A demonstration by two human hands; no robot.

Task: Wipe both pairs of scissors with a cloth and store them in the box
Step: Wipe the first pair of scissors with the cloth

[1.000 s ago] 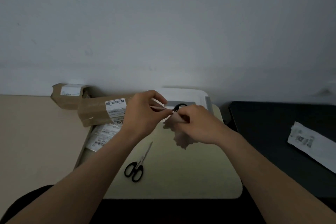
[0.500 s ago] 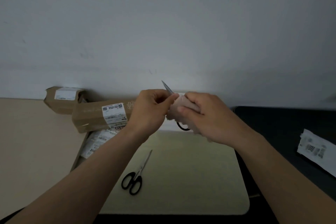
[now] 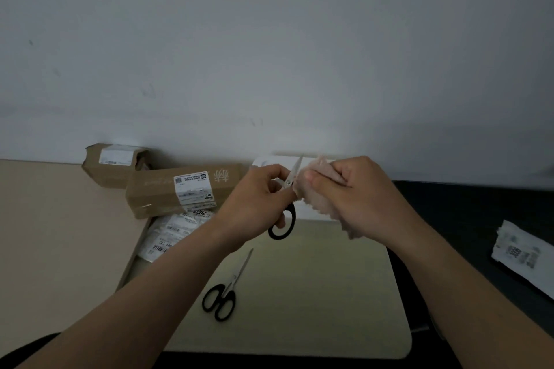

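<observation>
My left hand [image 3: 257, 204] pinches the first pair of scissors [image 3: 288, 183] near the pivot. The blades are closed and point up toward twelve o'clock, and the black loops hang below my fingers. I think I hold it there so the steel stays free for wiping and the edge faces away from my palm. My right hand [image 3: 362, 204] is curled round the bunched cloth [image 3: 317, 192], thumb on top, pressing it against the blades from the three o'clock side. The wad keeps padding between skin and edge. Both hands are lifted above the twelve o'clock end of the tabletop [image 3: 314, 293].

The second pair of scissors [image 3: 226, 290] lies flat at about seven o'clock from my hands. It is shut, with its tips toward one o'clock and its handles nearest me, which should make it easy to pick up. The white box [image 3: 265, 161] sits just behind my hands at twelve o'clock. It is mostly hidden, so I cannot tell whether it is open. Brown parcels [image 3: 168, 192] sit at ten o'clock, out of the way. I judge the first wipe is under way, and neither pair is stored yet.
</observation>
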